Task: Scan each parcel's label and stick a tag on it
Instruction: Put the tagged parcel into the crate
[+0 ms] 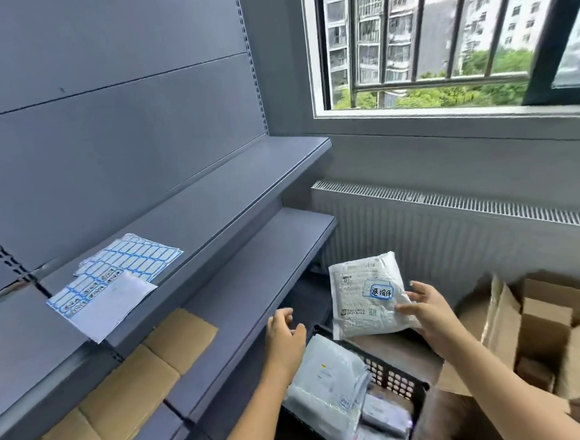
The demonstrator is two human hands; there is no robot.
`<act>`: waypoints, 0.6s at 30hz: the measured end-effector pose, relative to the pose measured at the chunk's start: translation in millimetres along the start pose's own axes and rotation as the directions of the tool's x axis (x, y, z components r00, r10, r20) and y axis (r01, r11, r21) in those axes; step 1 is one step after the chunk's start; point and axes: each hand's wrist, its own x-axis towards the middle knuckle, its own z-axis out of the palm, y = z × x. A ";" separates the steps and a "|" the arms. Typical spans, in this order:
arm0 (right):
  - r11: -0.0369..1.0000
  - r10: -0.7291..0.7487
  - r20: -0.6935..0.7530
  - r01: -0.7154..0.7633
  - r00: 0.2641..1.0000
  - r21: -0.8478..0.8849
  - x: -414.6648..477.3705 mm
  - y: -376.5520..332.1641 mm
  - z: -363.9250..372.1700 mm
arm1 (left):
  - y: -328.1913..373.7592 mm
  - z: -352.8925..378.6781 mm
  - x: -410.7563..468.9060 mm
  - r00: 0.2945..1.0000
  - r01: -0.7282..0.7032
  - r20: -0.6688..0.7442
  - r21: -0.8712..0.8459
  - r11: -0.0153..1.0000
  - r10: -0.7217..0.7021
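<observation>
As the parcel pinched by the right grip already bears a tag, shelving looks next; left grip loose, empty.

A blue-bordered white tag on the white plastic mailer parcel reads, handwritten, "退回件". Its printed label and the blue-and-white sticker sheets on the grey shelf are too blurred to read.

2 hands, 1 held parcel, 1 basket, 1 window.
</observation>
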 end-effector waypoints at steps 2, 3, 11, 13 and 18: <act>0.998 0.059 -0.031 -0.060 0.998 -0.025 13.2 22.0 -6.7 | -14.0 10.1 8.7 0.998 0.062 0.023 0.026 0.998 -0.063; 0.996 0.084 -0.048 -0.086 0.995 -0.030 18.1 32.0 -8.9 | -20.6 14.5 13.4 0.997 0.076 0.031 0.043 0.996 -0.077; 0.957 0.280 -0.152 -0.287 0.948 -0.029 64.1 140.6 -17.0 | -98.3 74.8 52.5 0.967 0.130 0.190 0.196 0.972 -0.168; 0.940 0.331 -0.176 -0.340 0.927 -0.020 83.5 180.1 -14.9 | -134.0 96.4 59.9 0.954 0.162 0.218 0.203 0.966 -0.206; 0.900 0.429 -0.249 -0.436 0.869 0.028 133.8 285.8 -1.3 | -221.8 148.3 91.4 0.947 0.171 0.224 0.255 0.952 -0.230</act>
